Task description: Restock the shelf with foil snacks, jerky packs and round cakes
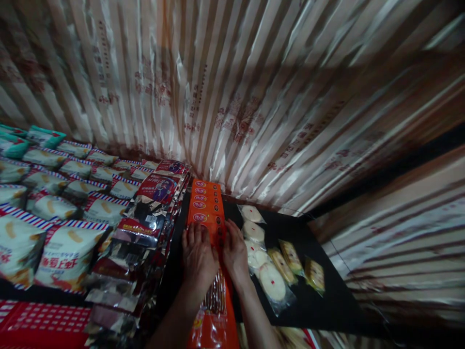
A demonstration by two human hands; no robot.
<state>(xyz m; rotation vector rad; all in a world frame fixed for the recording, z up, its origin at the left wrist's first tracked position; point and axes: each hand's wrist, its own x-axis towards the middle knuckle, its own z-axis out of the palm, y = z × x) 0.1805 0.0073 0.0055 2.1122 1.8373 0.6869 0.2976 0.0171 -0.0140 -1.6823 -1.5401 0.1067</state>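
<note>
A long row of overlapping orange snack packets (205,198) with oval logos runs away from me over the black surface. My left hand (199,252) lies on the packets near their left edge, fingers stretched forward. Along the right edge rests my right hand (235,249), its fingers extended and touching the packets, the thumb side partly hidden. Between my wrists, a clear window in the nearer orange packet (215,295) shows thin brown sticks. Just left of my left hand are overlapping dark red packets (156,194).
White-and-blue snack bags (69,252) fill the left side, with green bags (45,137) at the far left. Wrapped round white cakes (271,281) and small yellow packs (314,274) lie to the right on the black surface (327,305). A pleated printed plastic sheet (218,97) hangs behind.
</note>
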